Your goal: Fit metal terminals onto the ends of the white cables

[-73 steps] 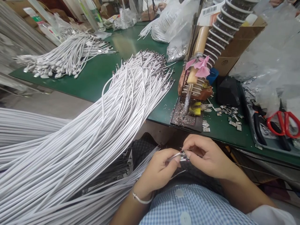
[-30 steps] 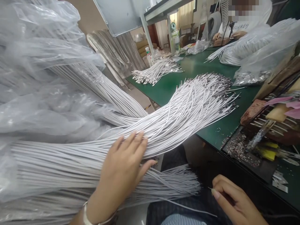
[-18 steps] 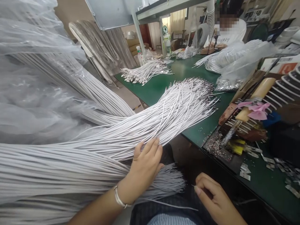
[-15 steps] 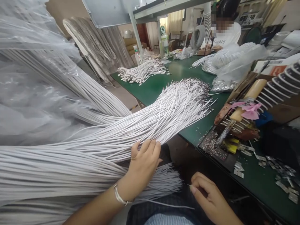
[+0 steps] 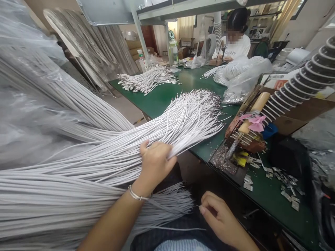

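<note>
White cables [image 5: 167,127], thin and packed side by side, stretch from the left edge across to a green worktop [image 5: 146,103], where their dark-tipped ends fan out over the near part. The person's left hand [image 5: 156,159], with a bracelet [image 5: 136,196] at the wrist, touches the near side of this bundle, its fingers bent down among the cables; whether its grip is closed around any, I cannot tell. The right hand [image 5: 218,214] is at the lower centre, its grip narrow, thumb and forefinger pinching a thin pale strand [image 5: 197,205]. Just left of it, a lower bundle [image 5: 180,202] ends in loose tips, above dark cloth on the lap.

On the worktop's right side, a wooden-handled soldering iron [image 5: 244,126] with a pink bow [image 5: 258,123] slants down to a dark, crumb-covered plate [image 5: 222,158]. Small metal plugs [image 5: 288,181] lie scattered nearby. Farther back are another cable pile [image 5: 150,79] and a plastic bag [image 5: 250,78]; beyond the bag sits a person [image 5: 243,45] in white.
</note>
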`<action>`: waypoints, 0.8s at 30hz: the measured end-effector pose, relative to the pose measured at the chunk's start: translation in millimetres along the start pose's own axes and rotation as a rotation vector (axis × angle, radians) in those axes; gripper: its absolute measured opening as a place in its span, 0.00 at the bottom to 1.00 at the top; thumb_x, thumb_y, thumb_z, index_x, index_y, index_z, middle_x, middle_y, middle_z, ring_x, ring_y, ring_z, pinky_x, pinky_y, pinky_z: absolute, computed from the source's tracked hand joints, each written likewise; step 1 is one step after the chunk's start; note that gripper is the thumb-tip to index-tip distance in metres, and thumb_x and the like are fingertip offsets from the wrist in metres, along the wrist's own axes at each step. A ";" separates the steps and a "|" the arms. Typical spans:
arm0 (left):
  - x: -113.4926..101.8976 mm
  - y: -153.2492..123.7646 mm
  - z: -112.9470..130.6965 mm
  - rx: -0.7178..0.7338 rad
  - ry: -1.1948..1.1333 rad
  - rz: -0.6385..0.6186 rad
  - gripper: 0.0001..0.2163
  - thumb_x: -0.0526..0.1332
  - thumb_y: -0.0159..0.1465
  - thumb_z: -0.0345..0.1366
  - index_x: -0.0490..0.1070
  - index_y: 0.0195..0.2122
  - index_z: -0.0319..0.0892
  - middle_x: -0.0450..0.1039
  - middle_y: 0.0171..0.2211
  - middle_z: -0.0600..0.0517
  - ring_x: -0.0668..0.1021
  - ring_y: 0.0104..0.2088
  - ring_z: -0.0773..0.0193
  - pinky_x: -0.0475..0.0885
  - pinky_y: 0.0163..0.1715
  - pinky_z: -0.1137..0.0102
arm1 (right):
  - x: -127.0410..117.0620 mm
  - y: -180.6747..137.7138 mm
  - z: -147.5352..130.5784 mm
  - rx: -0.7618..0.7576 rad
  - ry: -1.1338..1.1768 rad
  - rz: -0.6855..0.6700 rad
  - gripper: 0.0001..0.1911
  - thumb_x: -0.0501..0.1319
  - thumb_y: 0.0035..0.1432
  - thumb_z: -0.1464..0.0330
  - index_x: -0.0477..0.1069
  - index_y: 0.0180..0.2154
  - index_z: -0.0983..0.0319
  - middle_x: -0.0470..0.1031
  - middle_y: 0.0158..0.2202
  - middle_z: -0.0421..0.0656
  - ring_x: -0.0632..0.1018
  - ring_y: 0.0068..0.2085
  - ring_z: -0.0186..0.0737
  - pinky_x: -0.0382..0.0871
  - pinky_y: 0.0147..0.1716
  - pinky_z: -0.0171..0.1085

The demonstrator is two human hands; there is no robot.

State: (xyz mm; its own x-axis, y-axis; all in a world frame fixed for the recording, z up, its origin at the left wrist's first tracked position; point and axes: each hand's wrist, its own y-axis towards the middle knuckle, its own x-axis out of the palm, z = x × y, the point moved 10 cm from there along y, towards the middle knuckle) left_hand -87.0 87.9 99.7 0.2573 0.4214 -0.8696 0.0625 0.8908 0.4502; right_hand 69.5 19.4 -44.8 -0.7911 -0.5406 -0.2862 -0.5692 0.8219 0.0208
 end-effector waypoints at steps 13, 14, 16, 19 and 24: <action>-6.2 3.8 -65.9 -0.627 -1.440 0.367 0.10 0.62 0.46 0.24 0.64 0.29 0.41 0.73 0.26 0.56 0.69 0.18 0.73 0.63 0.18 0.77 | 5.8 1.0 9.4 0.020 0.019 -0.003 0.11 0.53 0.59 0.71 0.58 0.24 0.62 0.61 0.27 0.38 0.65 0.29 0.34 0.57 0.28 0.32; -3.9 3.4 -61.2 -0.629 -1.515 0.314 0.10 0.61 0.46 0.24 0.65 0.29 0.41 0.74 0.27 0.55 0.67 0.17 0.74 0.62 0.16 0.77 | 7.3 3.7 11.7 0.027 0.037 0.003 0.11 0.53 0.59 0.71 0.59 0.24 0.62 0.61 0.27 0.38 0.65 0.29 0.34 0.57 0.28 0.33; 0.2 2.5 -51.0 -0.614 -1.647 0.201 0.09 0.60 0.46 0.24 0.67 0.29 0.40 0.74 0.27 0.54 0.66 0.16 0.74 0.61 0.16 0.77 | 10.2 13.3 18.1 0.053 0.128 0.038 0.10 0.54 0.59 0.69 0.62 0.25 0.62 0.63 0.26 0.38 0.65 0.28 0.34 0.58 0.28 0.33; 2.4 -0.2 -41.4 -0.559 -1.770 0.097 0.07 0.60 0.46 0.26 0.70 0.28 0.38 0.72 0.22 0.54 0.67 0.17 0.72 0.63 0.17 0.75 | 16.1 38.7 26.1 0.074 0.415 0.127 0.10 0.57 0.58 0.64 0.67 0.27 0.63 0.69 0.33 0.44 0.70 0.35 0.39 0.62 0.36 0.37; 4.1 -8.4 -35.2 -0.464 -1.880 0.029 0.17 0.60 0.49 0.29 0.71 0.42 0.35 0.70 0.19 0.54 0.67 0.18 0.70 0.63 0.20 0.73 | 41.3 98.5 16.8 0.002 0.592 0.134 0.15 0.61 0.53 0.56 0.70 0.24 0.61 0.73 0.33 0.47 0.67 0.51 0.47 0.62 0.43 0.39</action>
State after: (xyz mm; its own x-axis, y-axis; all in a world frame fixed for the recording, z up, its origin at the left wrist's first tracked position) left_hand -120.5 88.1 85.2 0.8179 0.0224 0.5750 -0.0996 0.9897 0.1031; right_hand -15.5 81.1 -70.7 -0.8462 -0.4398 0.3008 -0.4560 0.8898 0.0183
